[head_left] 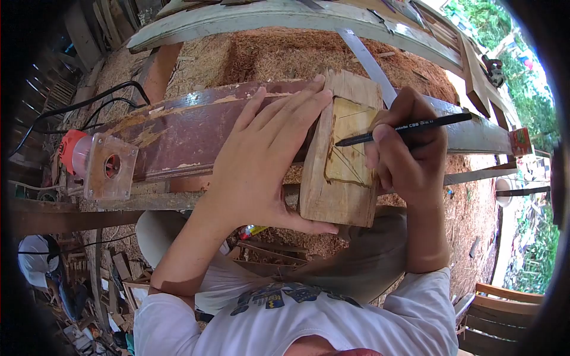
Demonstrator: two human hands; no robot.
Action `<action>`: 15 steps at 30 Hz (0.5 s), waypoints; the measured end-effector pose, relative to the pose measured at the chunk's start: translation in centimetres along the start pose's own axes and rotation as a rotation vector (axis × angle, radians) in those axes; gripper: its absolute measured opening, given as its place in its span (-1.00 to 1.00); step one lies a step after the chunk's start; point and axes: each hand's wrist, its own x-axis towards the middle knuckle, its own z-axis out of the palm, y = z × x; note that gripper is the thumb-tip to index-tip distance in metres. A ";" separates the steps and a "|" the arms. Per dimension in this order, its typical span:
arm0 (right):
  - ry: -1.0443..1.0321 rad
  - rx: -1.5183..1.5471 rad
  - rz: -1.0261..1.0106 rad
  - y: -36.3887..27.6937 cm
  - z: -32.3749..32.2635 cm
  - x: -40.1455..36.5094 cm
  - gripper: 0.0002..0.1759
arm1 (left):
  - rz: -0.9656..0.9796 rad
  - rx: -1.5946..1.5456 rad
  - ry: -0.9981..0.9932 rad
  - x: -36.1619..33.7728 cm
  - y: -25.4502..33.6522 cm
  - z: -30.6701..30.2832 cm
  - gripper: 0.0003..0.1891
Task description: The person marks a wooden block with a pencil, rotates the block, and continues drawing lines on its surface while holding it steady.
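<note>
A thick wooden block (341, 204) rests tilted across the bench in the middle of the view. Its upper face has a shallow rectangular recess (350, 121) with dark lines drawn inside and along the border. My left hand (258, 148) grips the block from the left, fingertips on the far left edge and thumb at the near end. A black pencil (409, 127) with pale lettering is pinched in my right hand (412, 148). Its point is at the left part of the recess, touching or just over the wood.
Left on the reddish-brown plank (190, 127) is a trim router (107, 163) with a clear square base and black cord (89, 104). Sawdust (273, 56) covers the ground beyond. A long board (285, 21) crosses the back. Another person (37, 261) is at lower left.
</note>
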 end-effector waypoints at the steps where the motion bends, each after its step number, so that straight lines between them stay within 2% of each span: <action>1: -0.001 0.001 -0.002 0.0 0.0 0.0 -0.87 | -0.002 0.003 -0.007 0.0 0.0 0.0 0.55; 15: 0.037 -0.025 0.023 -0.3 0.2 0.0 -0.86 | 0.006 -0.003 0.002 0.0 0.0 0.0 0.55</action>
